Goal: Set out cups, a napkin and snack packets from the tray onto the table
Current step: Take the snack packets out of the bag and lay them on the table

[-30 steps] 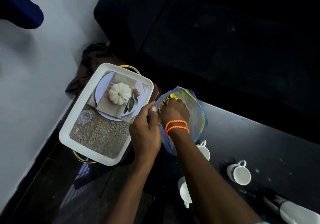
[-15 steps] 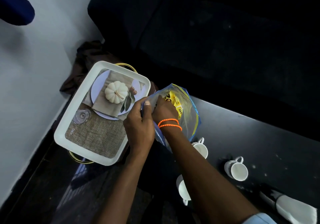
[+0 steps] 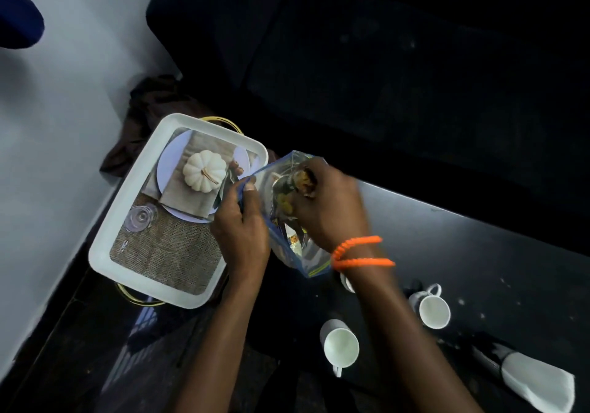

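Left hand pinches bag rim beside tray — right hand grips a blurred, perhaps snack, packet.

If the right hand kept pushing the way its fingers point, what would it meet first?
The right hand reaches into the clear zip bag that the left hand holds open. It would likely meet the snack packets inside first, then the bag's wall; depth inside is unclear.

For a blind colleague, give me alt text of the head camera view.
Left hand holds open a clear bag while right hand lifts a snack packet out. White tray left, cups on the dark table.
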`<state>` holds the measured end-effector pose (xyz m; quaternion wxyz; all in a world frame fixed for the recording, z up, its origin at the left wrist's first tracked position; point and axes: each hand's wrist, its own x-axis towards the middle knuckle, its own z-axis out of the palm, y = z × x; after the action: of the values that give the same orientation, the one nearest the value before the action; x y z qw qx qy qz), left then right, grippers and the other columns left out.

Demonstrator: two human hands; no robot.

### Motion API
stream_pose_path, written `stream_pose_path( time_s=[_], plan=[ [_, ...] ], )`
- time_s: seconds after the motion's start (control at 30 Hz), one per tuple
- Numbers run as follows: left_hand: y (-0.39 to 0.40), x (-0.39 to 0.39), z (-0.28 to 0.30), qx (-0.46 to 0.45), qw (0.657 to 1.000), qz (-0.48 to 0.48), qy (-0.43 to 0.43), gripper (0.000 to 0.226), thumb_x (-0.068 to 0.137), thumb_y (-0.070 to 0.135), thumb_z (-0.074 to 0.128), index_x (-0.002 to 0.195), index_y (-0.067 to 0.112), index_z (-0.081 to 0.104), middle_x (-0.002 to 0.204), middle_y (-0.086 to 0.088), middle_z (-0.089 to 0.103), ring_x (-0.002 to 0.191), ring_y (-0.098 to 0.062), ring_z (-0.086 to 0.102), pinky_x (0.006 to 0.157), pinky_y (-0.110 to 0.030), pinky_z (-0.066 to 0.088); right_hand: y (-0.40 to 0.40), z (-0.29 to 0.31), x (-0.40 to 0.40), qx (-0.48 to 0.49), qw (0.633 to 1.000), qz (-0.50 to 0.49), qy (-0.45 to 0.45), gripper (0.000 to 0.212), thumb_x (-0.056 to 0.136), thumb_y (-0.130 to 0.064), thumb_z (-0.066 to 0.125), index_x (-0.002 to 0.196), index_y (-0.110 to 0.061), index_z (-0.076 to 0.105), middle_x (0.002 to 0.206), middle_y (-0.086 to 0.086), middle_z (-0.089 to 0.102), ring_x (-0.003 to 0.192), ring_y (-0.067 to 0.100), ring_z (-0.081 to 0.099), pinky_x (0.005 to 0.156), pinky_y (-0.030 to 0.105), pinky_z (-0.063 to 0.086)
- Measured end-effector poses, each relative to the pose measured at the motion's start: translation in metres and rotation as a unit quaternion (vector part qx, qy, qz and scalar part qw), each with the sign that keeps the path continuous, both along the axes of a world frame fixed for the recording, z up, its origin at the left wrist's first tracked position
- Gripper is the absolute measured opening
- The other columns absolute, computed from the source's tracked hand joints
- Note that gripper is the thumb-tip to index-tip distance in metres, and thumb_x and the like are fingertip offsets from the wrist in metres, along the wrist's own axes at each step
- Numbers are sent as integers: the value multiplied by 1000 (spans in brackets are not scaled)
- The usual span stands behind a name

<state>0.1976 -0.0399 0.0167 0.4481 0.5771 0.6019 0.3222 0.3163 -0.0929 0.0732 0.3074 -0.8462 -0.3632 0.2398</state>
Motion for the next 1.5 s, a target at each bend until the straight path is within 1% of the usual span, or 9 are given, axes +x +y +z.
stream_pose_path(
  time_s=[0.17, 0.37, 0.5, 0.67, 0.8, 0.9, 1.03, 1.17, 1.5],
  plan=[
    [5, -4, 0, 3, 1000, -3, -13, 32, 104, 35, 53, 123, 21, 74, 111, -12, 76, 105, -35, 68, 89, -51, 54, -68, 68, 40, 234, 957, -101, 138, 29, 85, -29, 80, 110, -24, 69, 90, -5, 74, 74, 5, 67, 64, 17, 54],
    [3, -2, 7, 6, 1000, 11, -17, 29, 102, 31, 55, 119, 19, 75, 113, -2, 77, 108, -21, 69, 96, -48, 55, -94, -56, 96, 167, 853, -372, 327, 26, 84, -12, 82, 103, -1, 69, 100, 16, 75, 84, 29, 72, 73, 39, 59],
    [-5, 5, 7, 5, 1000, -7, -22, 24, 103, 24, 56, 118, 20, 75, 99, 21, 71, 94, 13, 62, 85, -22, 51, -97, -145, 95, 43, 832, -377, 405, 22, 73, -4, 86, 83, -5, 65, 78, 16, 68, 65, 26, 63, 48, 27, 53],
    [-13, 10, 7, 8, 999, -17, -34, 22, 105, 18, 57, 118, 16, 74, 98, 27, 68, 93, 20, 61, 79, -3, 43, -96, -147, 97, -98, 876, -423, 207, 58, 76, -32, 89, 123, -8, 65, 113, 16, 70, 98, 31, 69, 88, 41, 57],
    [-17, 14, 7, 18, 999, -13, -46, 22, 105, 17, 56, 118, 12, 73, 100, 27, 67, 94, 20, 61, 79, -2, 42, -79, -60, 81, 146, 887, -432, 79, 27, 85, -33, 78, 107, -18, 72, 92, 1, 74, 92, 21, 73, 85, 35, 60],
    [-19, 16, 10, 23, 999, -16, -44, 21, 105, 16, 56, 118, 13, 73, 100, 27, 66, 94, 21, 61, 78, -1, 42, -56, -5, 49, 281, 888, -258, 258, 7, 86, -24, 76, 90, -18, 77, 82, 9, 78, 80, 28, 78, 73, 35, 64],
    [-25, 18, 15, 32, 999, -19, -30, 22, 106, 19, 54, 119, 14, 72, 103, 23, 69, 96, 18, 62, 80, -3, 43, 1, -32, 15, -45, 979, -47, 195, 25, 89, -29, 74, 107, -11, 74, 102, 14, 77, 97, 30, 73, 90, 47, 60],
    [-31, 17, 12, 41, 999, -28, -17, 25, 107, 20, 53, 123, 14, 71, 116, 5, 75, 109, -4, 67, 89, -13, 49, 29, -88, -1, -267, 960, -67, 49, 62, 99, -42, 55, 143, 1, 44, 142, 22, 55, 133, 40, 52, 112, 46, 42],
    [-13, 11, 1, 48, 998, 34, 6, 31, 108, 15, 50, 134, 6, 64, 118, 4, 67, 96, 22, 59, 79, 5, 38, 12, -17, -11, -79, 995, 19, -61, 18, 82, -17, 65, 97, -16, 76, 96, 9, 74, 93, 34, 68, 70, 33, 47]
  ],
)
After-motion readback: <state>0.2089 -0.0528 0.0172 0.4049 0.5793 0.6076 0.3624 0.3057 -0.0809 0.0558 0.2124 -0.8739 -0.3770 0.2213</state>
